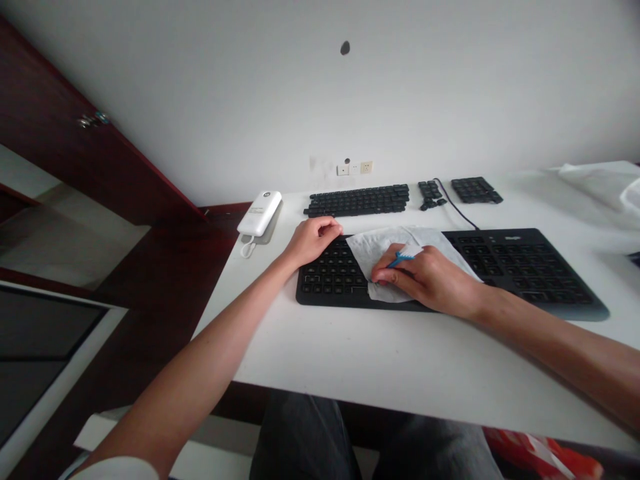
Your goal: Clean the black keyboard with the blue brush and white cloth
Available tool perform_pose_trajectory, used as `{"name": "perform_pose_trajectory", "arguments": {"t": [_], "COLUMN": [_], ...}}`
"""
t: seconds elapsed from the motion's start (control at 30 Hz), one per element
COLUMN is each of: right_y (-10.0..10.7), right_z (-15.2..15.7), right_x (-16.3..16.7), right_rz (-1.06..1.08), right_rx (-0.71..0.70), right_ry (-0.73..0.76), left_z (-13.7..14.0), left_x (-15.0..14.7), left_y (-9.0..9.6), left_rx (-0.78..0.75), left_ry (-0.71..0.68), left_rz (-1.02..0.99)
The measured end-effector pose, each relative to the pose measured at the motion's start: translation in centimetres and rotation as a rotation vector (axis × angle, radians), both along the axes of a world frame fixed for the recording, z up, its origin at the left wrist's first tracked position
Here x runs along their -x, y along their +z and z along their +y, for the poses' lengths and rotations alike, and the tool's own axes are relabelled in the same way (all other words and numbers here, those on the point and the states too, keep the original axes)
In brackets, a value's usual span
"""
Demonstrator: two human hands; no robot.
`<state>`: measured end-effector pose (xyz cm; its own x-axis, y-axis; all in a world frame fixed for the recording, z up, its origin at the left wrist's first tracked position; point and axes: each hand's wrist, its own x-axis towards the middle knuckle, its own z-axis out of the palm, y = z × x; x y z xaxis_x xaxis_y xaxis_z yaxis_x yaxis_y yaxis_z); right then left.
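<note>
A black keyboard [543, 240] lies on the white table with its keycaps off, bare switch sockets showing on the left. A thin white wipe [420, 235] is spread over its middle. In my right hand [433, 277] is a small blue brush [400, 257], its white bristles pointing up and its handle end pressed down on the wipe over the keys. My left hand [313, 239], fingers curled, grips the keyboard's upper left corner; the fingertips are partly hidden.
Behind the keyboard, removed black keycaps [357, 200] lie in groups, with more keycaps [475, 190] to the right. A white power bank [260, 213] sits at the table's left edge. A cable [457, 208] runs back from the keyboard. White plastic sheeting [600, 183] lies far right.
</note>
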<state>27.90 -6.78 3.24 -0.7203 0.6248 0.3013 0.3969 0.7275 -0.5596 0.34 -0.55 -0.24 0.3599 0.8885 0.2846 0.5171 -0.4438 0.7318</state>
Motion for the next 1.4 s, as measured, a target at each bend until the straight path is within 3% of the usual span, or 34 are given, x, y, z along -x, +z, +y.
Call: {"name": "perform_pose_trajectory", "arguments": {"t": [0.6,1.0,1.4], "right_y": [-0.25,0.09,-0.10], "right_z": [-0.10,-0.25,-0.16], "right_x": [-0.04,0.10,-0.06], "right_rz": [-0.010,-0.022,-0.011], "right_rx": [0.021,-0.043,0.012], "right_ry": [-0.017,-0.040,-0.022], "left_z": [0.25,0.27,0.24], "left_x": [0.07,0.14,0.10], "left_y": [-0.08,-0.08,0.01], "left_rx": [-0.004,0.004,-0.001], "left_ry": [0.003,0.005,0.009], "left_rz": [0.018,0.013,0.019]}}
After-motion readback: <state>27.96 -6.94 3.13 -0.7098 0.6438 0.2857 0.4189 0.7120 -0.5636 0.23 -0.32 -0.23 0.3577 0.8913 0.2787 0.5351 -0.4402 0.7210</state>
